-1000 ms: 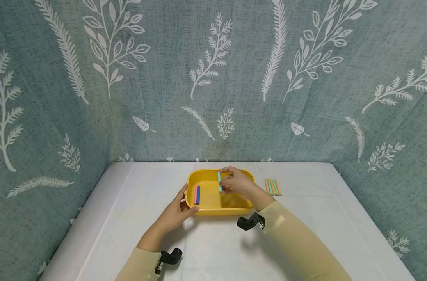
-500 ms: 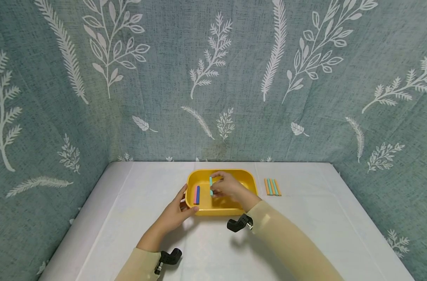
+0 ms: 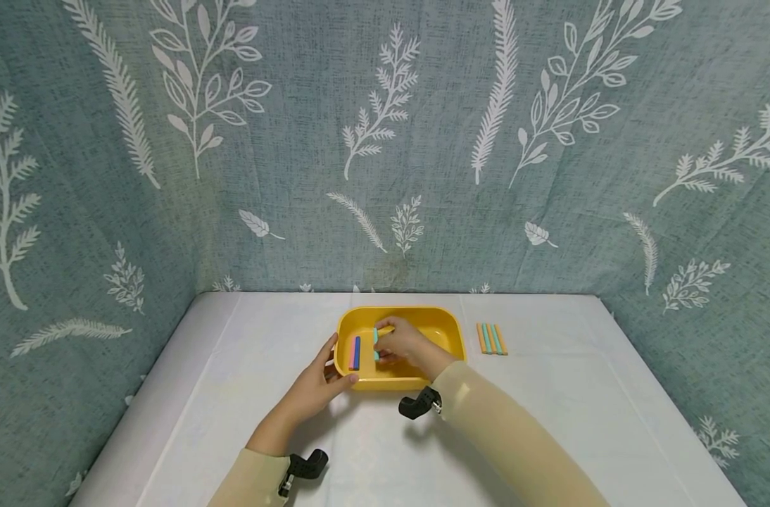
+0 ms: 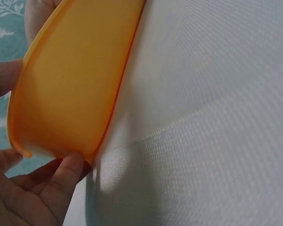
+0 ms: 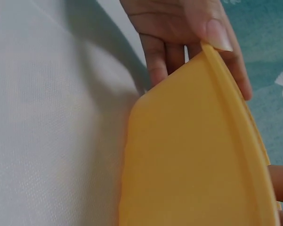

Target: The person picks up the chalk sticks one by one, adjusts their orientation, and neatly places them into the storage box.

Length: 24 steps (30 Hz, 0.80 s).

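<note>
A yellow plastic tray (image 3: 385, 384) with rounded corners stands on the table. My left hand (image 3: 318, 384) grips its left end, the thumb over the front rim and the fingers round the outer wall; the left wrist view shows these fingertips (image 4: 70, 162) against the tray wall. Inside the tray, my right hand (image 3: 402, 342) pinches a slim turquoise stick (image 3: 376, 345), chalk-like in shape, held lengthwise front to back. Just left of it lie a pink stick (image 3: 351, 353) and a dark blue stick (image 3: 357, 353) side by side. The tray wall hides the held stick in the right wrist view.
To the right of the tray, several orange and turquoise sticks (image 3: 492, 339) lie in a neat row on the white tablecloth (image 3: 550, 401). A patterned green-blue fabric (image 3: 385, 176) hangs behind and at both sides.
My right hand has moved left and a little toward me inside the tray, bringing the turquoise stick nearer the blue one. The left hand has kept its place on the tray.
</note>
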### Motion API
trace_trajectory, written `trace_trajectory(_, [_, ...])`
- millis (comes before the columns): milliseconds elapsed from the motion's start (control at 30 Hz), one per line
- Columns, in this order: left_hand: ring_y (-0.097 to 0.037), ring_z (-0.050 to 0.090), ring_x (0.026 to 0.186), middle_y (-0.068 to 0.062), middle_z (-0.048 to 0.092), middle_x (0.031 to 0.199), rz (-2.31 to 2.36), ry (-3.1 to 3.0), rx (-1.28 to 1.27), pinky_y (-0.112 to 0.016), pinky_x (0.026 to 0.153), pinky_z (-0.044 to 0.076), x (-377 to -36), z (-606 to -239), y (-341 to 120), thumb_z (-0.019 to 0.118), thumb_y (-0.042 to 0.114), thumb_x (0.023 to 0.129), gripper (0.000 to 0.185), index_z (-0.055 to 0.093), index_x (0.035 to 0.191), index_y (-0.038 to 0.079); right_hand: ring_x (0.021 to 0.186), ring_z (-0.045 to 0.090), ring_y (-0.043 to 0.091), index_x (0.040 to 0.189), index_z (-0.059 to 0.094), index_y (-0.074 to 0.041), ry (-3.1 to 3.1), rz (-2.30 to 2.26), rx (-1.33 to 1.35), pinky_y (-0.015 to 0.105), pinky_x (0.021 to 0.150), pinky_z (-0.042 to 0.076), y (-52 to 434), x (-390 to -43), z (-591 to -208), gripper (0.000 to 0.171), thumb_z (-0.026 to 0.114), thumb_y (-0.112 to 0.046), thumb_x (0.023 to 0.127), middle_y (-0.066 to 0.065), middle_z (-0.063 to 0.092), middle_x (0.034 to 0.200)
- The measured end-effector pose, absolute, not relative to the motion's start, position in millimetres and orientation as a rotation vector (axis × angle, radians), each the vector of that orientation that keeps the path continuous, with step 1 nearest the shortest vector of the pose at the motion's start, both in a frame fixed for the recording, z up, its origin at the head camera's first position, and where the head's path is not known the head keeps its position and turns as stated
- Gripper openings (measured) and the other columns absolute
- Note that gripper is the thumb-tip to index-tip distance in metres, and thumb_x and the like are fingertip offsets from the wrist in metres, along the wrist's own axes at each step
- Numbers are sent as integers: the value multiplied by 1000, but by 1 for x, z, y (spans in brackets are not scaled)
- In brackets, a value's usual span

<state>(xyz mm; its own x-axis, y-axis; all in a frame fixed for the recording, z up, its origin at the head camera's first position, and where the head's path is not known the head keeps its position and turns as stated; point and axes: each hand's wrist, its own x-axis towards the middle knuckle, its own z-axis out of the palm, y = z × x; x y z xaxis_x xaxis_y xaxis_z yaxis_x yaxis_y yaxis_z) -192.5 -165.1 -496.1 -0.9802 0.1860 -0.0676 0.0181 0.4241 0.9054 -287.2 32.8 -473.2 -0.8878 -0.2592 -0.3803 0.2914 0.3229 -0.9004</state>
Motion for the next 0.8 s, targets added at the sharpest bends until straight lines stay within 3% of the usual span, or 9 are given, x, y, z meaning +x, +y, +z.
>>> trace_trajectory(800, [-34, 53, 131, -20, 36, 157, 1630, 2509, 207, -44, 104, 48, -191, -497, -165, 73, 32, 94, 94, 10, 163, 18, 65, 67, 20, 125, 59, -6, 2351, -1385, 57, 30, 59, 60, 20, -285, -482, 44, 76, 1, 85, 12, 67, 82])
